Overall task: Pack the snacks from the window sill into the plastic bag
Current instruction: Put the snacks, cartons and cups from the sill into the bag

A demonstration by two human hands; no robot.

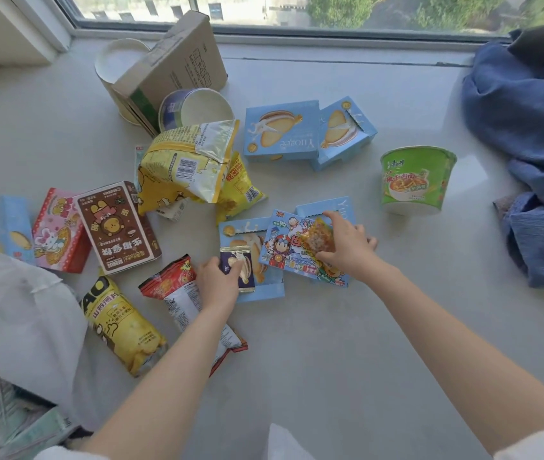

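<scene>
The pale, smooth window sill (330, 343) fills most of the frame, its far edge along the window at the top. At lower left lies the white, translucent plastic bag (15, 313), crumpled and soft. At right edge a heap of blue, wrinkled cloth (529, 154) rests on the sill. Upper left of centre, a brown cardboard box (177, 64) leans tilted against two paper cups.

Snacks are scattered across the middle. Two flat light-blue biscuit boxes (280, 131) lie side by side above centre. A green instant-noodle cup (416, 179) stands upright right of centre, apart from the rest. A crinkled yellow foil bag (181, 164) slumps at centre left. At left stand a brown rectangular carton (116, 227) and a pink carton (58, 230), touching each other. A glossy yellow chip packet (121, 327) lies with its long axis running from upper left to lower right; beside it a red packet (177, 293) lies the same way, partly under the left forearm.

The right hand (347, 247) pinches a small orange translucent packet (320, 239) over a flat cartoon-printed blue packet (300, 250). The left hand (217, 280) grips a small purple-and-gold wrapped snack (239, 265), its long axis roughly vertical in the frame, above an opened blue box (264, 290).
</scene>
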